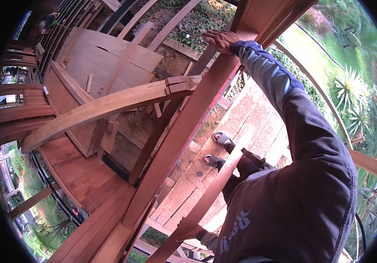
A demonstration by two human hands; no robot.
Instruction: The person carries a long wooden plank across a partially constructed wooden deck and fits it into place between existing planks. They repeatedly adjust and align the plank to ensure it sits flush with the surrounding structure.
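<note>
My right hand (222, 41) reaches to the top of the view, resting at a long red-brown timber beam (171, 149) with fingers stretched out. Low in the view, my left hand (188, 230) grips a narrow wooden plank (215, 188) that runs diagonally beside my legs. A curved pale timber (87, 106) meets the beam from the left, with small blocks (175, 85) at its upper end. My sandalled feet show on the paving below, between the beam and the plank.
Left are a wooden panel structure (74, 122), stacked boards (105, 57) and red-brown planking (78, 171). Paving slabs (254, 114) lie underfoot. Another curved timber (329, 105) arcs on the right before a lawn and plants (346, 92). Dark cables (43, 173) hang at the lower left.
</note>
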